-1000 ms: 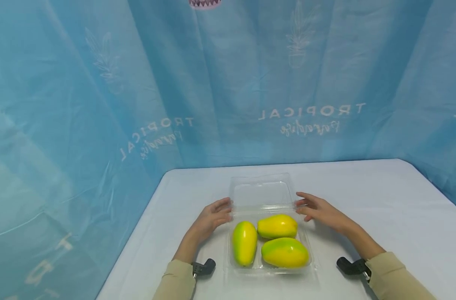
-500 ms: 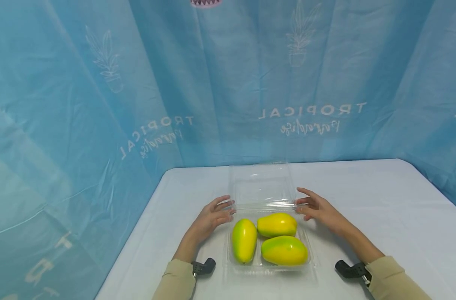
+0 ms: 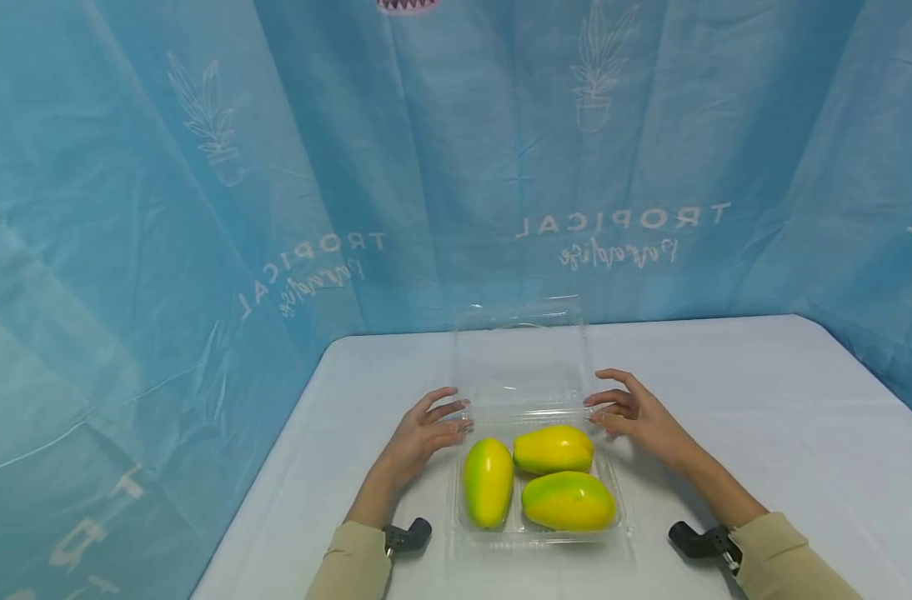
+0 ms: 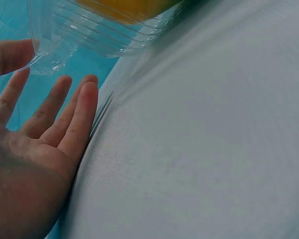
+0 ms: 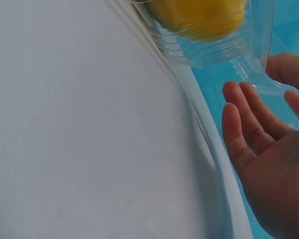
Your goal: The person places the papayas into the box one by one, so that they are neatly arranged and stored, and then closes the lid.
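Three glossy yellow-green fruits, shaped like papayas [image 3: 568, 502], lie in the base of a clear plastic clamshell container [image 3: 540, 538]. Its hinged lid [image 3: 522, 362] stands tilted up behind them. My left hand [image 3: 418, 440] is at the container's back left corner; in the left wrist view its thumb and index finger pinch the clear plastic edge [image 4: 40, 56], the other fingers spread. Across from it, my right hand [image 3: 639, 421] is at the back right corner. The right wrist view shows that thumb [image 5: 286, 69] and index finger at the plastic edge, pinching it.
The container rests on a table with a white cloth [image 3: 764, 400]. A blue printed curtain [image 3: 441, 167] hangs behind the table and along its left side. Black wrist mounts [image 3: 407, 535] sit below both hands.
The lid has swung upward from lying low at the back, its far edge now overlapping the curtain. Both hands have shifted only slightly; the fruits have stayed in place.
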Motion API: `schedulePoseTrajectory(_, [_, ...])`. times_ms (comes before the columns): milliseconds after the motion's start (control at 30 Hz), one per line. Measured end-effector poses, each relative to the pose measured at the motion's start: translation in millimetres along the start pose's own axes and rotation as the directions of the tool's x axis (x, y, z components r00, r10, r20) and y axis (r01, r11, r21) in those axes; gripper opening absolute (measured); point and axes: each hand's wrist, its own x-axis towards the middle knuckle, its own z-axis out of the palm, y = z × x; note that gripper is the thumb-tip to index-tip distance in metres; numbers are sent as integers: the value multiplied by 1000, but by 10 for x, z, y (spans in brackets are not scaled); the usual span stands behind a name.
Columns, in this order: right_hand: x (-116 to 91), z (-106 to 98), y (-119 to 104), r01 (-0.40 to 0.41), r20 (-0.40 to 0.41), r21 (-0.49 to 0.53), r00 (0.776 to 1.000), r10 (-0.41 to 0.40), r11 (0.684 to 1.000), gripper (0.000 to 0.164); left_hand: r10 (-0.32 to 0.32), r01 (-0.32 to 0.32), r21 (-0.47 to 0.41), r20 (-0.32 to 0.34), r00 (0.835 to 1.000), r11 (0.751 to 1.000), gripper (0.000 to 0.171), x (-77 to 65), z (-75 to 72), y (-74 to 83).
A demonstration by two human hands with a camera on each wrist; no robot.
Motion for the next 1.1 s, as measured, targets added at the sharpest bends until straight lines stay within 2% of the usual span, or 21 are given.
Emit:
schedulePoseTrajectory(300, [-6,25,-21,17,-3,13,1000,-17,1000,56,28,-28,-14,2,1000,1000,57,-13,18,9])
schedulePoseTrajectory(600, [-18,23,5,78,13,-5,997,-78,997,39,65,-65,-5,15,998,998,51,-12,17,-17])
schedulePoseTrajectory(900, [-35,40,-19,129,20,6,991,-129,992,21,147,-146,-60,21,989,987,40,-6,35,-43])
schedulePoseTrajectory(1033, [-54,58,-32,91,-14,-60,996,-92,994,19,151,-150,-36,26,988,988,42,-10,34,-47])
schedulePoseTrajectory(1100, [-63,64,-41,71,-36,-120,996,-76,990,19,151,-151,-15,23,988,988,36,-12,31,-50])
